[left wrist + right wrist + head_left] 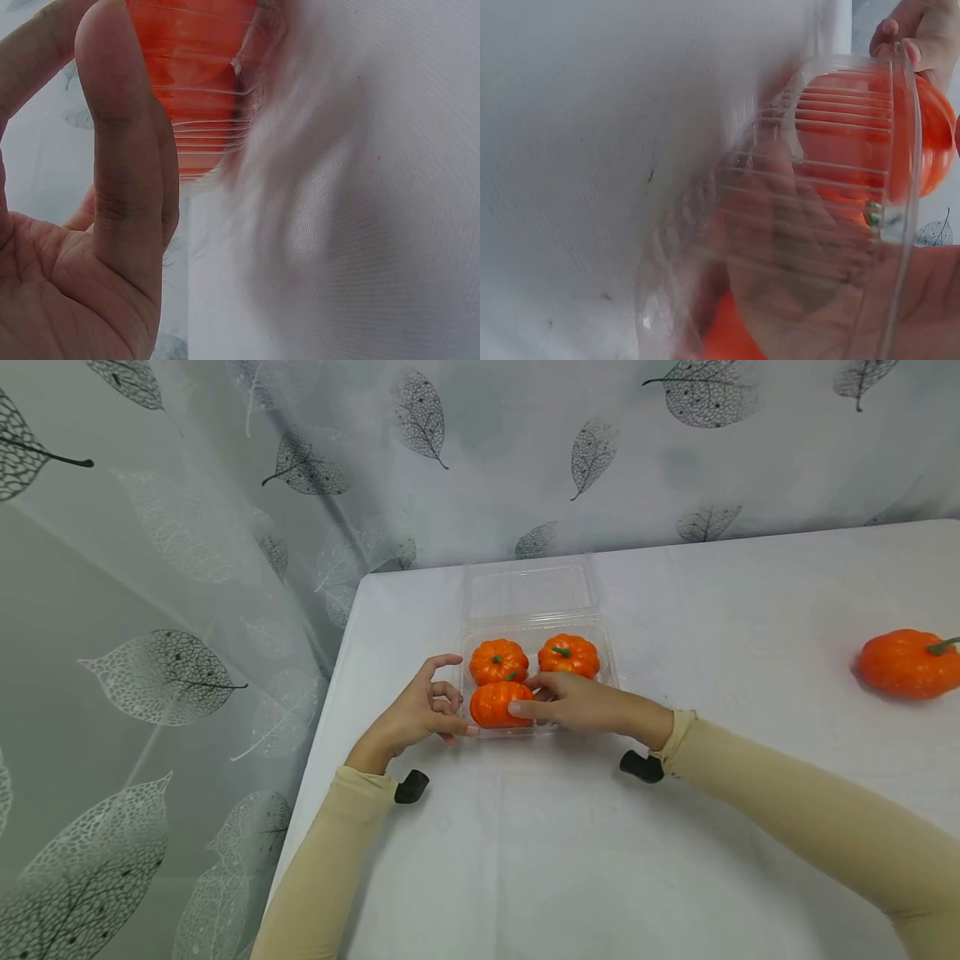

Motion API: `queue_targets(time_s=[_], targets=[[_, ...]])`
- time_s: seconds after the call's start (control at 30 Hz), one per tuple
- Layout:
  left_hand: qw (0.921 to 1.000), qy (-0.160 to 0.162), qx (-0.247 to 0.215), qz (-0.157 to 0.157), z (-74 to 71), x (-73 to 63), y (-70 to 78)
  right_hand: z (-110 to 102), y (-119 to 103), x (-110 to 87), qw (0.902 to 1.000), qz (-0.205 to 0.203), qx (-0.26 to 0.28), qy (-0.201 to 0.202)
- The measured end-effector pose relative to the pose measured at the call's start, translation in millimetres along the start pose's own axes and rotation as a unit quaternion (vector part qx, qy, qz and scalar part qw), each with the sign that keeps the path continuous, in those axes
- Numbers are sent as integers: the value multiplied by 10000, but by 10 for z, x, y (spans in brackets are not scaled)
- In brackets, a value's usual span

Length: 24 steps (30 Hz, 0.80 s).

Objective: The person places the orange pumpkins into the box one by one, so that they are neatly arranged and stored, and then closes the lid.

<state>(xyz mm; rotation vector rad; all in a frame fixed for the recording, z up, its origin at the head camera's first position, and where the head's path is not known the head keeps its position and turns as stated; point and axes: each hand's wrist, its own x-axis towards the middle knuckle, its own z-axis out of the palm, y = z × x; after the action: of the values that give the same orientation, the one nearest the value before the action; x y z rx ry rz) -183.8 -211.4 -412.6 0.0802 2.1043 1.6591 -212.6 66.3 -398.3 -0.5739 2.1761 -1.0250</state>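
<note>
A clear plastic clamshell container (611, 664) holds three small orange pumpkins with green stems. Two of them, the back left pumpkin (498, 660) and the back right pumpkin (573, 658), sit along the rear. My right hand (581, 703) reaches in over the front right and grips the front left pumpkin (495, 706), thumb on its near side and fingers behind. Through the ribbed wall, the right wrist view shows this hand (802, 255) inside. At the container's left side, my left hand (420, 710) has its thumb extended by the front corner, other fingers loosely bent.
The container's lid (531, 589) lies folded back toward the rear edge. Another orange pumpkin (903, 664) rests on the white tablecloth (712, 635) at far right. A leaf-patterned curtain (480, 460) hangs behind and along the left side of the table.
</note>
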Motion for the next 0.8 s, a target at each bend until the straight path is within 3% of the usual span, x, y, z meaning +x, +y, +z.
queue_targets(time_s=[0.43,0.8], targets=[[10000,19,27,-16,14,0,2,-9,-16,-4,9999,-15,-132,106],[10000,11,-50,-29,33,-2,26,52,-23,44,9970,53,-673,367]])
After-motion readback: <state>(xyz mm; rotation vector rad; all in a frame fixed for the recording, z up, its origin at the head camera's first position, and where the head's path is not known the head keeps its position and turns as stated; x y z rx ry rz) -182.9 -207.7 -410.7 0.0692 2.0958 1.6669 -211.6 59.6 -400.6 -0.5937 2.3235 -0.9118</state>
